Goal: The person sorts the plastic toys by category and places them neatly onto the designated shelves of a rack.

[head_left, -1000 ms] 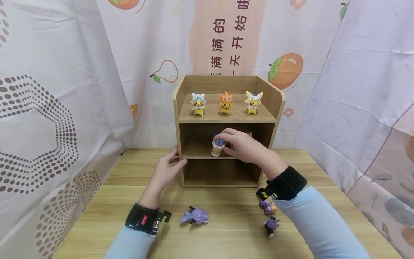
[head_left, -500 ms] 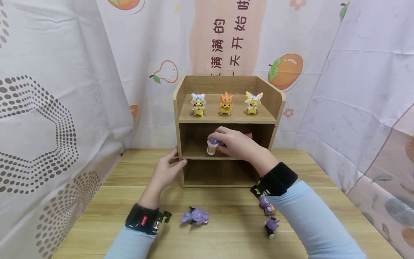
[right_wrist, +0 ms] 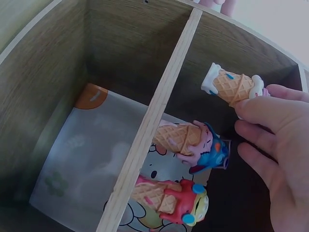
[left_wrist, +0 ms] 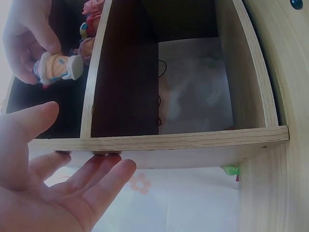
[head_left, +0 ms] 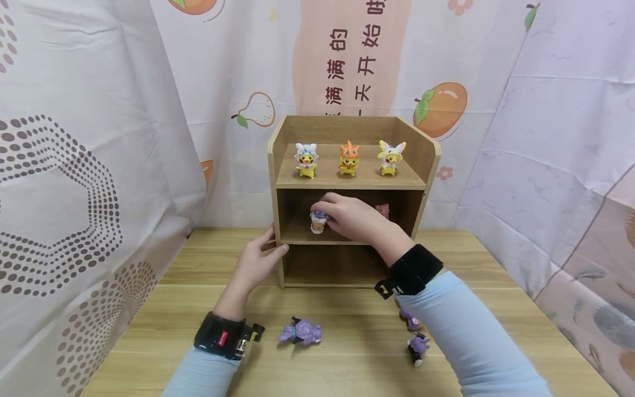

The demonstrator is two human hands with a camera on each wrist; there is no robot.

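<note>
In the middle compartment of the small wooden shelf (head_left: 342, 128), my right hand (head_left: 353, 219) pinches an ice-cream-cone figurine (head_left: 318, 223) with a blue face on top. The right wrist view shows that figurine (right_wrist: 236, 87) tipped sideways between thumb and fingers, apart from the shelf board. Two more cone figurines stand there, one blue-topped (right_wrist: 215, 150) and one red (right_wrist: 176, 199). My left hand (head_left: 257, 262) rests against the shelf's left side panel. Its fingertips (left_wrist: 112, 158) touch the outer face, while its thumb lies apart from the edge in the left wrist view.
Three yellow figurines, one in an orange hood (head_left: 349, 160), stand on the top shelf. A purple figurine (head_left: 300, 332) lies on the table (head_left: 198, 286). Another purple one (head_left: 418, 348) lies at the right, and one beside it is partly hidden by my right sleeve (head_left: 471, 331).
My right hand has moved left and slightly up and inward in the middle compartment with the cone figurine, revealing more of a pinkish figurine at the right. My left hand stays put.
</note>
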